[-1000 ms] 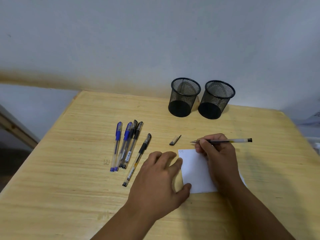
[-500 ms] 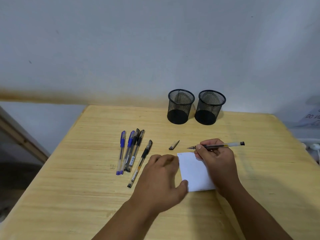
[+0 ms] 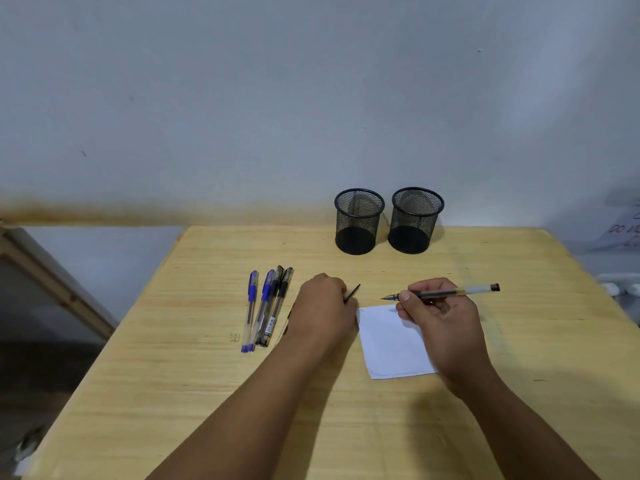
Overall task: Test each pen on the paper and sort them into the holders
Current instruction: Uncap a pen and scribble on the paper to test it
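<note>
slim clear-barrelled pen (image 3: 446,292) in right hand (image 3: 441,323)

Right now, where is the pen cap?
In the head view, the pen cap is mid-table at the left hand's fingertips, left of the paper.

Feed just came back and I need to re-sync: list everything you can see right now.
mesh holders: 2, black, table's far edge, side by side
pens in a row: 4, two blue, two black, left of centre
pen: 1, black ink, uncapped, in right hand
pen cap: 1, dark, at left hand's fingertips
paper: 1, white, centre
table: 1, light wood
left hand: reaching the cap
right hand: gripping the pen, over the paper
</note>
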{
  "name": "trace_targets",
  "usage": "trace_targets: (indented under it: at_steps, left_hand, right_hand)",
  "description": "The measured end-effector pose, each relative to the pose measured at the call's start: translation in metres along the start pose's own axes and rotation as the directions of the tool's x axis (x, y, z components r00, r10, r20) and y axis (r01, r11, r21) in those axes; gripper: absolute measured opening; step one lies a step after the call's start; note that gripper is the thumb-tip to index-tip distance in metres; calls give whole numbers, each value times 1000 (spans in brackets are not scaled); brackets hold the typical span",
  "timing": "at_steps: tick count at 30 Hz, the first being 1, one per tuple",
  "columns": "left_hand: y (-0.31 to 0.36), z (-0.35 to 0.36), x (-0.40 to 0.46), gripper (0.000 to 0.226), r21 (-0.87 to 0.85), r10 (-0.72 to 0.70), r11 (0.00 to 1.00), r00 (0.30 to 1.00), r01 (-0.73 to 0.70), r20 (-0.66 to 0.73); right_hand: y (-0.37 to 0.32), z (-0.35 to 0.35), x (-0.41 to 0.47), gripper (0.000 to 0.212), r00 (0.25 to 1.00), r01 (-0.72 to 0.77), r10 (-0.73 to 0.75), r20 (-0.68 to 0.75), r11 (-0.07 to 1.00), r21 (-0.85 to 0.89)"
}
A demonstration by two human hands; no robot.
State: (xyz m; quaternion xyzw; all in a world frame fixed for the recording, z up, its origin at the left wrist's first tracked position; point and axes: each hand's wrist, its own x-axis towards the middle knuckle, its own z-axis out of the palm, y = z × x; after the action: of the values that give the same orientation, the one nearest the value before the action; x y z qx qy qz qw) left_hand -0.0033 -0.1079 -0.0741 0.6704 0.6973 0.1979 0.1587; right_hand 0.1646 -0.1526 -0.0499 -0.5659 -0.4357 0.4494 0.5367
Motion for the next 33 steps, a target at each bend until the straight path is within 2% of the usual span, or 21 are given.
trace_targets:
  at_steps: [6,12,18,29,31,33]
  left_hand:
    - [2,-4,-2,20,-62,29,998,998,-33,-56]
    - [-10,-15,-19,21,-149,197,963,965,-224,-173]
    - [-20,-18,-41,20,-94,324,928,906,-360,-272]
    - [-19,-25,-53,16,-142,338,909,893,-391,-296]
    - [-14,-30,-55,14,-211,304,907,914,-364,-268]
    - [-9,-35,-57,11,-372,217,884,953,-284,-212]
  right_hand:
    - [-1,-4,-2,8,1000,3,-3,-4,1000,30]
    - [-12,-5,2,15,999,45,-48,25,995,89]
    - [-14,-1,0,14,994,73,-77,77,996,49]
    - [-8,12,-13,9,982,73,-73,172,997,8]
    - [-8,13,-13,9,981,72,-72,177,997,8]
    - [-9,13,-13,7,983,68,-71,171,997,22]
